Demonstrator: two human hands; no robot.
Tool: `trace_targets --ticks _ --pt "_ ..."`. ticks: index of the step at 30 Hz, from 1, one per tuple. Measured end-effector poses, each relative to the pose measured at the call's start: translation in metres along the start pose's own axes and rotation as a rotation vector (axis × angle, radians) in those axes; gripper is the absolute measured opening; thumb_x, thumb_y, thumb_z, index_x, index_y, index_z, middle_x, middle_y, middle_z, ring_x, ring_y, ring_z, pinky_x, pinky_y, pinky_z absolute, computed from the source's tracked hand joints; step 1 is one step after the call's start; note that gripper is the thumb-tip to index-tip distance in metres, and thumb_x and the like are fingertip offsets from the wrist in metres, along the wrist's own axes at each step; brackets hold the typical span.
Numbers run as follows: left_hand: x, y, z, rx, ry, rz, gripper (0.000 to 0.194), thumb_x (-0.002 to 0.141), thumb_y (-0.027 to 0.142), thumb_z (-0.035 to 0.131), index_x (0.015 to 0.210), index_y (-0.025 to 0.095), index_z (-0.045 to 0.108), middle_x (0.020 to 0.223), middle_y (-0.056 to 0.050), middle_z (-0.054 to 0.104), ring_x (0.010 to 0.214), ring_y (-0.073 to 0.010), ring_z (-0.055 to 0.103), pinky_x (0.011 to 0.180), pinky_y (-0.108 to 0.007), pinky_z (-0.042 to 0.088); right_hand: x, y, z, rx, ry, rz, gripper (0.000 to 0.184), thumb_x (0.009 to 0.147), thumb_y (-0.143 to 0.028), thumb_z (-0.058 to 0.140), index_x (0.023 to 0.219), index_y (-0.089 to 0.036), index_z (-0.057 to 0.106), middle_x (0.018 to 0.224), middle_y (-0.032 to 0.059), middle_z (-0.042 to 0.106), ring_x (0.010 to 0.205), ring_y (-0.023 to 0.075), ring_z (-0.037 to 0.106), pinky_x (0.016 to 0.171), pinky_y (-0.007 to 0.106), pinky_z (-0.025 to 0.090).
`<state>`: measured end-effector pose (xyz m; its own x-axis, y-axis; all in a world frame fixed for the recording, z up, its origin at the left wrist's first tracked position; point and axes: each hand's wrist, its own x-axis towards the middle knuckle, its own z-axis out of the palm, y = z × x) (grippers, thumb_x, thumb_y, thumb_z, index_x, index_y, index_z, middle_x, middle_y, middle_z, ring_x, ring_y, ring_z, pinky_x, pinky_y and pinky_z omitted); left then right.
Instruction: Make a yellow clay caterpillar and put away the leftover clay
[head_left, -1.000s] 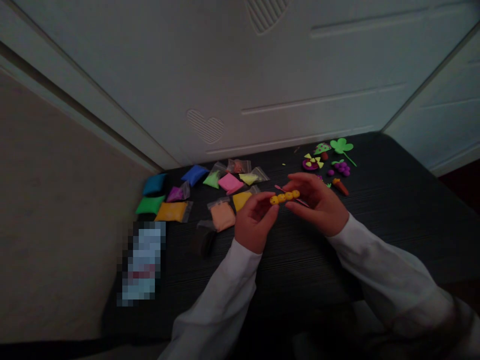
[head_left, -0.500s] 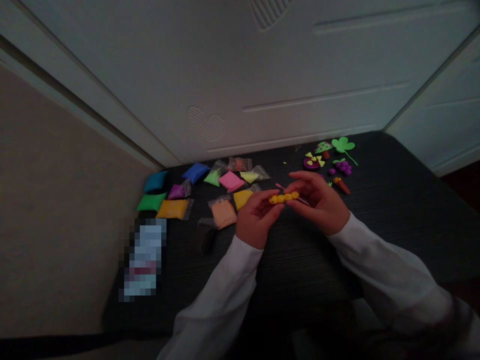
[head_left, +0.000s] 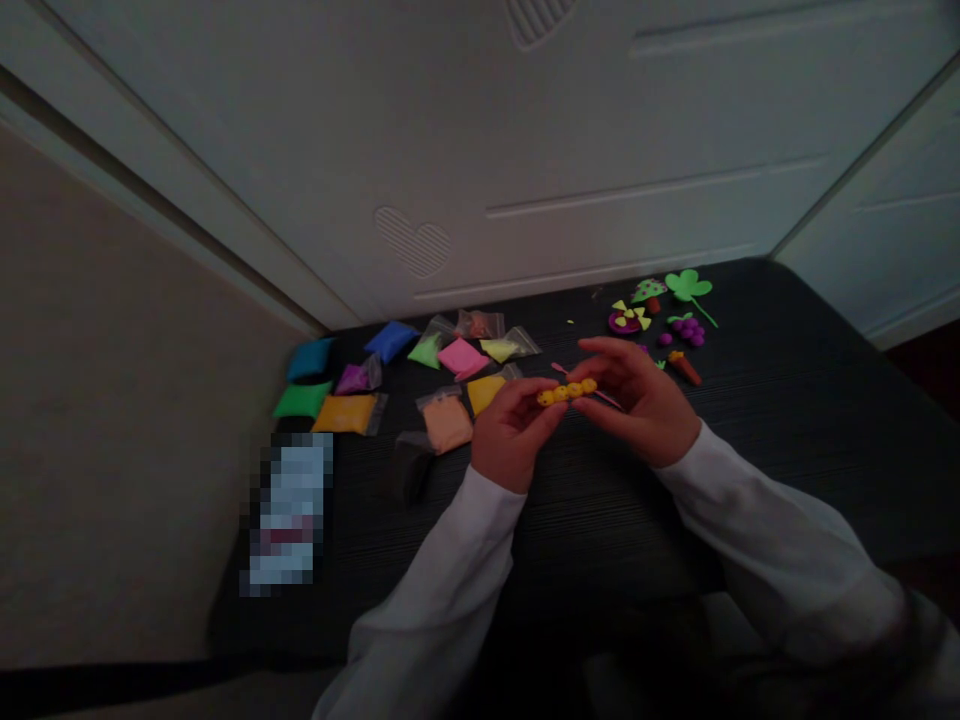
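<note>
the left hand (head_left: pixel 506 445) pinches one end of the yellow row of balls (head_left: pixel 568 391), the right hand (head_left: pixel 652 415) the other; four dotted balls are joined, and whether any shaping remains is unclear. right of the row sit a formed carrot (head_left: pixel 686 369) and clover (head_left: pixel 688 285); left of it, filled colour packets (head_left: pixel 448 421).

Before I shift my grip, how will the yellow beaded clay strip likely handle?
The strip spans left hand and right hand without visible sag, so it is probably stiff. Its narrow joins may bend or part. Its rounded balls could let it roll.
</note>
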<state>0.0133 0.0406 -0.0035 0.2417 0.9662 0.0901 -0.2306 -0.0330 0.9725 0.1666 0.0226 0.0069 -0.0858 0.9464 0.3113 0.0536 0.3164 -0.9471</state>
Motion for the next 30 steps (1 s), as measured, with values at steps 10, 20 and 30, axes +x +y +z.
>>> trace_targets --ticks 10,20,30 --pt "-0.0006 0.0015 0.0012 -0.005 0.008 -0.011 0.020 0.064 0.015 0.069 0.084 0.018 0.065 0.087 -0.002 0.064 0.079 -0.0136 0.062 0.076 -0.027 0.050 0.0009 -0.0003 -0.0010 -0.006 0.002 -0.008 0.050 0.072 -0.016 0.063 0.116 -0.026 0.042 0.090 0.0011 0.058 0.085 0.0130 0.060 0.084 0.031 0.049" --pt "-0.0008 0.0007 0.0011 0.007 -0.012 -0.008 0.020 0.066 0.016 0.068 0.086 0.019 0.063 0.086 -0.002 0.063 0.080 -0.0133 0.061 0.075 -0.026 0.049 0.0000 -0.0005 -0.0021 -0.041 -0.020 -0.021 0.050 0.072 -0.014 0.062 0.117 -0.025 0.042 0.091 0.0012 0.059 0.087 0.0129 0.059 0.086 0.032 0.048" --pt "0.0006 0.0025 0.0028 -0.047 0.044 0.040 0.020 0.065 0.014 0.068 0.083 0.020 0.062 0.081 0.001 0.063 0.064 -0.0080 0.060 0.061 -0.020 0.050 0.0013 -0.0042 -0.0036 0.054 0.035 0.006 0.053 0.071 -0.012 0.063 0.117 -0.028 0.042 0.100 0.0023 0.056 0.090 0.0134 0.057 0.081 0.029 0.049"
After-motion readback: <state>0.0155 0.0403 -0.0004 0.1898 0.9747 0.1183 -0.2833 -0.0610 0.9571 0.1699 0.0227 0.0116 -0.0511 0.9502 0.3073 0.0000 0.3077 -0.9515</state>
